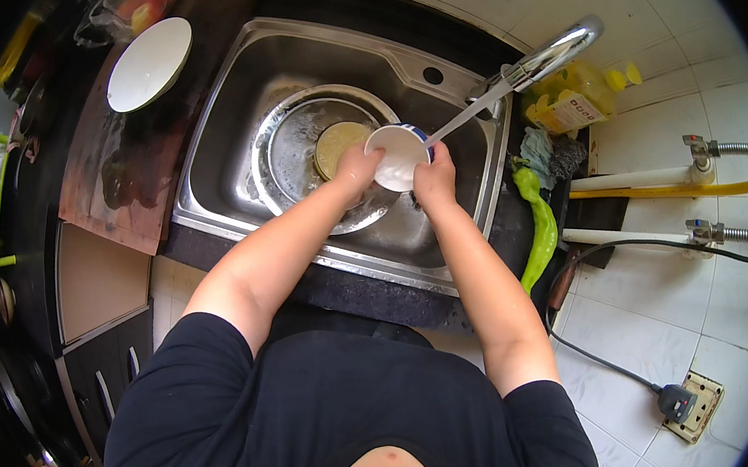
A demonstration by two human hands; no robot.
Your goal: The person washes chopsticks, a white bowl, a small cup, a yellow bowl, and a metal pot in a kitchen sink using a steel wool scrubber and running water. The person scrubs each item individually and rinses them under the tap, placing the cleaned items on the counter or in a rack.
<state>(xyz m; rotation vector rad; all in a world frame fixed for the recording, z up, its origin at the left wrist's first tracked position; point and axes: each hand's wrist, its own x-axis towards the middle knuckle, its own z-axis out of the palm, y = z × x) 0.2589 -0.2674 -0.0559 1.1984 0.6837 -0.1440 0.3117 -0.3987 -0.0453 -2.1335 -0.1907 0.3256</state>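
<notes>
Over the steel sink [224,171] I hold a white bowl [400,161] with a blue band on its outside. My left hand [356,168] grips its left side, and my right hand [434,178] has its right rim. Water runs from the chrome faucet [555,54] toward the bowl's right edge. Beneath my hands a wide metal basin [266,158] sits in the sink. A round yellowish thing [330,146] lies in that basin, partly hidden behind my left hand; I cannot tell its kind.
A large white bowl [146,66] stands on the brown wooden board [106,160] left of the sink. On the right are a long green pepper [538,231], grey-green cloths [551,153] and a yellow bottle [577,97]. A black plug [677,402] sits in the wall socket.
</notes>
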